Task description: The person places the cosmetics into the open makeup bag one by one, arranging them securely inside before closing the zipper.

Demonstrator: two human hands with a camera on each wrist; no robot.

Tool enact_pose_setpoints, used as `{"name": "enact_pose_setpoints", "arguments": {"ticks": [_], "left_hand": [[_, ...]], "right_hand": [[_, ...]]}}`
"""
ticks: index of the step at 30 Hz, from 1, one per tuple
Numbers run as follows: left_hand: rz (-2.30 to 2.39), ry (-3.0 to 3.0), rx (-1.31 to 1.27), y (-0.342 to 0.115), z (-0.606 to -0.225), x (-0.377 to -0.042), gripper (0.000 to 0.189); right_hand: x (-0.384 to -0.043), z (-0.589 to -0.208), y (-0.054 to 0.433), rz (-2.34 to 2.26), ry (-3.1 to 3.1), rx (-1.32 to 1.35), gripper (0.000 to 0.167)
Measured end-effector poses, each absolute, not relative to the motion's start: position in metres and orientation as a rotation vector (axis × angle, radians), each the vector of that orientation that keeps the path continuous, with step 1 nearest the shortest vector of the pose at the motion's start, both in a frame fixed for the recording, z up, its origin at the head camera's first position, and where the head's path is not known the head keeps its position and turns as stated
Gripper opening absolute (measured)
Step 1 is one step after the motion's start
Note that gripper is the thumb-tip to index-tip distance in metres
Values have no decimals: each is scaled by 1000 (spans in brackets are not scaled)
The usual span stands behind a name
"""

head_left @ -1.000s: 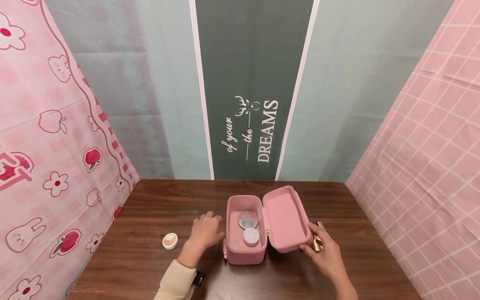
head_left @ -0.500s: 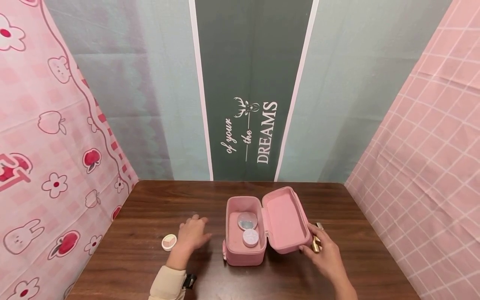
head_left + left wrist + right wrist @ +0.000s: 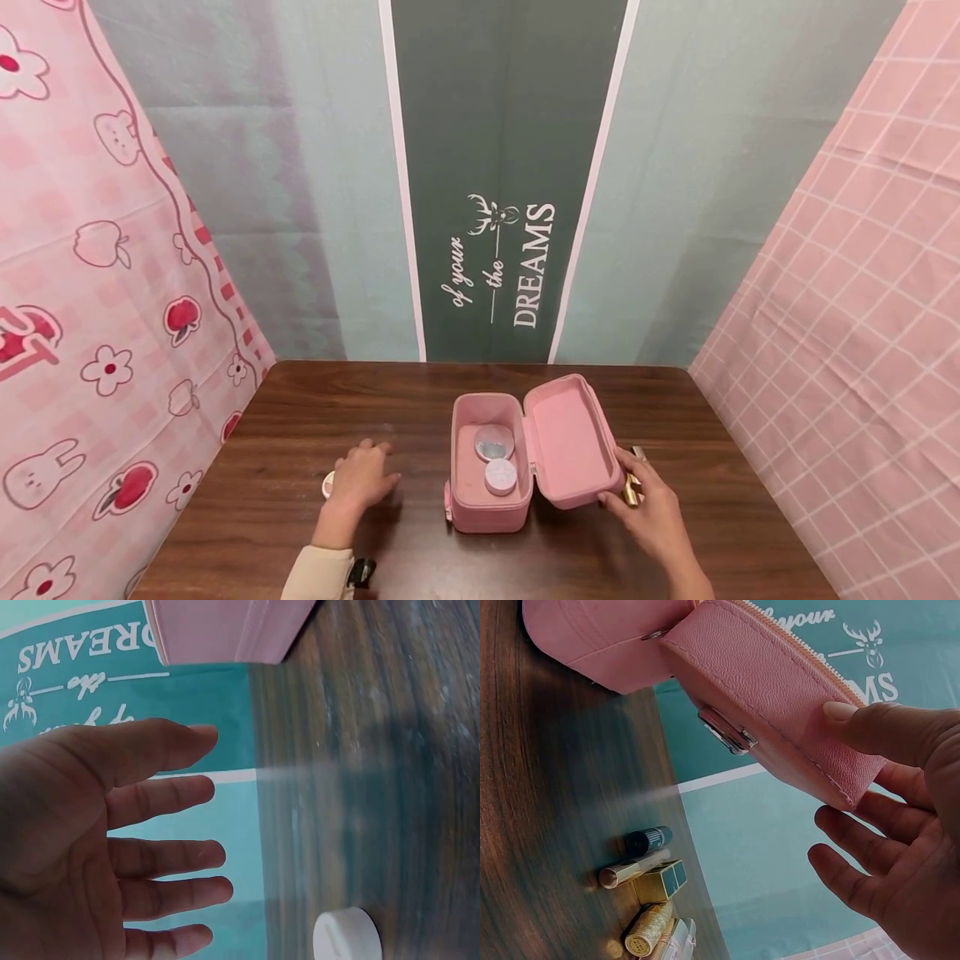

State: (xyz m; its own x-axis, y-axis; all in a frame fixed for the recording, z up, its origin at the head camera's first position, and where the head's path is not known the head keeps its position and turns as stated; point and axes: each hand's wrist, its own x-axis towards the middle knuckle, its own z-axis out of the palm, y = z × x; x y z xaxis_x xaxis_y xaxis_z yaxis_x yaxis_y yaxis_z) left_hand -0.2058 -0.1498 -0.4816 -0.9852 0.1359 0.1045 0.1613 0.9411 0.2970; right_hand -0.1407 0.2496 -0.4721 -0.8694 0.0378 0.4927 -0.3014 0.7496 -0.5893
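A pink cosmetic case [image 3: 491, 518] stands on the table with its lid [image 3: 573, 437] swung out to the right. Inside lie a clear-topped round compact [image 3: 494, 442] and a pale round container [image 3: 501, 476]. My right hand [image 3: 651, 512] grips the lid's outer edge, thumb on one face and fingers beneath, as the right wrist view shows. To the left of the case, my left hand [image 3: 360, 482] holds nothing, its fingers spread. In the head view it overlaps a small round makeup palette [image 3: 327, 485]; in the left wrist view this white palette [image 3: 347, 937] lies below the fingertips.
Beyond the lid, by my right hand, several cosmetics lie grouped: a dark tube [image 3: 648, 840], a slim gold tube [image 3: 632, 868], a gold square tube [image 3: 661, 882] and a gold textured tube [image 3: 648, 930]. Hanging cloths [image 3: 255, 208] border the table [image 3: 360, 383].
My left hand has moved left, from beside the case to over the round palette, now mostly covering it in the head view. My right hand and the lid have stayed in place.
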Motion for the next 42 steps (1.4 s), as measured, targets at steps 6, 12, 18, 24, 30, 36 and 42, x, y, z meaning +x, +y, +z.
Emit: {"name": "enact_pose_setpoints", "arguments": {"ticks": [6,12,18,24,30,36,42], "left_hand": [[-494,-3033,-168,-163,-484,-202,38],[-507,-3031,-150,-176,-487,-200,39],[-557,-3003,-101,-187,-492,-196,40],[-698,-2940,-79,-200,-506,-196,42],[-887,-2867,-109,-214,-520,-198,51],[-1056,-2784,-134,-221,-529,-197,68],[-1143,-2724,-133,-229,-540,-194,82]], "right_hand": [[-142,-472,250,923,-2461,201,70],[-141,-473,250,942,-2445,217,70],[-142,-473,250,950,-2443,224,69],[-141,-472,250,950,-2464,206,68],[-141,-472,251,975,-2472,198,68],[-141,-473,252,983,-2472,196,67],[-141,-474,252,978,-2467,196,68]]}}
